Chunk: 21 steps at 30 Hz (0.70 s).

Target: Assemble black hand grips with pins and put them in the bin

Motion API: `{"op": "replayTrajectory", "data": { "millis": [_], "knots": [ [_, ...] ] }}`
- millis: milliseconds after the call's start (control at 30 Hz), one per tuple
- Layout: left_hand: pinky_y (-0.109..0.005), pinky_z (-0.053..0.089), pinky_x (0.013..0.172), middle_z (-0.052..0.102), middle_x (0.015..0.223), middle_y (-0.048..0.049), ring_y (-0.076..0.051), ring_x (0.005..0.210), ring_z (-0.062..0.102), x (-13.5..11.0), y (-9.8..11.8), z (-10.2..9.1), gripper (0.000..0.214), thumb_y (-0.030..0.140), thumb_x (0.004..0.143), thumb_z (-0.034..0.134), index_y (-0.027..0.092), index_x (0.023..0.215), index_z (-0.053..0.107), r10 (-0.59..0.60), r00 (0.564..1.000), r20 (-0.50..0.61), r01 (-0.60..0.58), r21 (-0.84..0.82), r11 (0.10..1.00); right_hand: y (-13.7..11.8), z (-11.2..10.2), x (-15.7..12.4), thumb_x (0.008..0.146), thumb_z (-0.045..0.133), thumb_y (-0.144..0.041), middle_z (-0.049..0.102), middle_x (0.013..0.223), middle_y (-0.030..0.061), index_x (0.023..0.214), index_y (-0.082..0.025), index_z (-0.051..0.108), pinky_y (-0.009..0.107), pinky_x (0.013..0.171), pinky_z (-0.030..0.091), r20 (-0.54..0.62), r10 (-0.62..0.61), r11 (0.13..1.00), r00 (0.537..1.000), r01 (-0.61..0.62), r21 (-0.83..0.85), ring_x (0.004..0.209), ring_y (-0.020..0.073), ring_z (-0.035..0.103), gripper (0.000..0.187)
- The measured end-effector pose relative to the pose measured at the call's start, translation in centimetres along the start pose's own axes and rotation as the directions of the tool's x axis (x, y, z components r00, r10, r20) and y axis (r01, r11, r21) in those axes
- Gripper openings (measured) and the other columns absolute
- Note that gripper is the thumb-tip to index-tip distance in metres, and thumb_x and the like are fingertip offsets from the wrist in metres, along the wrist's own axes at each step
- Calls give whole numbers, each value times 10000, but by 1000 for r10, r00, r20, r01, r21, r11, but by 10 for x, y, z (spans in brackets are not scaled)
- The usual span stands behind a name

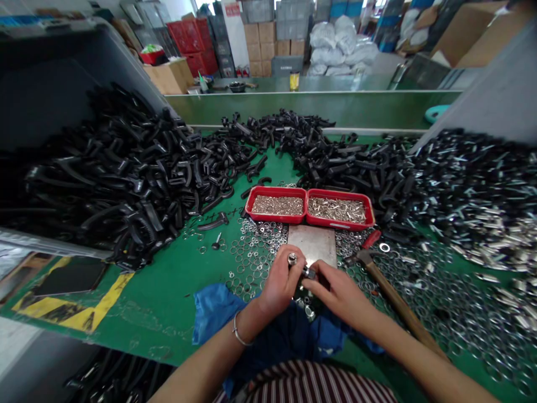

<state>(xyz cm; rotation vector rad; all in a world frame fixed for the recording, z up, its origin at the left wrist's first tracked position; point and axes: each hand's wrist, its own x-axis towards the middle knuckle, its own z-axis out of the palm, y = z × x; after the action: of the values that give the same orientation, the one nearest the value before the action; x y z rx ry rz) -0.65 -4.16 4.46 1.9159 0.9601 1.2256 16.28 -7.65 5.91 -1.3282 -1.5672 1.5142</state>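
Observation:
My left hand (280, 282) is closed around a small part whose round, shiny metal end (292, 258) shows above the fist. Close against it, a dark piece with metallic glints (308, 272) bridges the gap between my hands. The thumb and fingers of my right hand (338, 288) pinch the far end of this dark piece. Fingers cover most of both parts, so I cannot tell whether they are joined. Just beyond the hands lies a flat metal plate (312, 242). Behind the plate stand a red tray of tiny metal pieces (250, 208) and a red tray of small pins (371, 212).
Black curved handles (138, 173) are heaped at left and back. Black-and-metal parts (482, 173) pile up at right. Metal rings (461, 302) spread over the green table (159, 302). A wooden-handled hammer (394, 294) lies beside my right forearm. Blue cloth (218, 308) sits below my hands.

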Motion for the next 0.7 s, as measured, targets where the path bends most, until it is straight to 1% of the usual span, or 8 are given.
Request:
{"op": "replayTrajectory", "data": {
  "millis": [33,133,167,300,433,467,600,700],
  "knots": [
    [-331,448,866,546,949,-56,-176,927,542,-1,0,-1,130,222,1000,441,184,930,542,3,1000,-21,-3,4,1000,0,1,0,904,498,-663,562,645,-3,776,-202,529,230,487,360,-15,-10,1000,1000,10,-20,521,113,467,479],
    [-318,451,860,550,967,-54,-169,928,545,-3,0,-2,51,213,975,502,191,945,538,103,995,7,-103,21,994,0,4,-2,993,112,-645,470,490,-24,743,-205,544,260,458,368,191,62,998,980,-66,12,413,126,411,665],
    [-317,452,861,551,977,-56,-169,934,547,-4,0,-3,40,210,972,509,192,950,538,117,993,20,-118,24,993,-1,4,-3,993,99,-643,489,500,-15,765,-201,562,269,477,386,197,56,998,979,-50,-32,428,135,437,679],
    [-336,453,873,548,976,-66,-178,958,540,-4,-2,-1,94,210,992,451,189,947,531,44,999,-12,-43,53,998,-1,1,-5,922,463,-659,626,754,46,846,-200,566,268,605,424,-126,-131,944,983,85,-320,673,168,566,476],
    [-346,453,861,557,940,-64,-185,923,546,-4,3,3,152,275,1001,444,193,905,529,17,999,46,-22,93,995,-1,-3,-9,1001,177,-634,570,599,-13,867,-206,557,251,475,364,172,33,999,985,-35,8,438,122,445,587],
    [-343,451,855,558,927,-59,-182,903,548,-4,5,4,173,291,1007,432,194,903,529,-5,999,51,0,93,996,-1,-3,-10,996,192,-641,583,618,-9,883,-203,564,251,476,359,174,44,999,984,-46,6,441,121,447,585],
    [-326,442,812,543,893,-42,-170,845,534,-5,9,8,200,309,1020,401,190,916,522,-103,995,14,101,112,989,3,-4,-16,911,542,-607,619,807,36,828,-204,552,257,634,377,-164,-127,939,978,65,-338,726,163,549,411],
    [-322,440,842,541,914,-47,-177,887,530,-1,14,8,186,300,1011,418,187,899,515,-42,995,88,27,161,987,9,-2,-21,994,426,-530,594,715,0,770,-209,515,251,645,380,-83,-102,977,991,84,-197,690,146,543,401]
  ]
}}
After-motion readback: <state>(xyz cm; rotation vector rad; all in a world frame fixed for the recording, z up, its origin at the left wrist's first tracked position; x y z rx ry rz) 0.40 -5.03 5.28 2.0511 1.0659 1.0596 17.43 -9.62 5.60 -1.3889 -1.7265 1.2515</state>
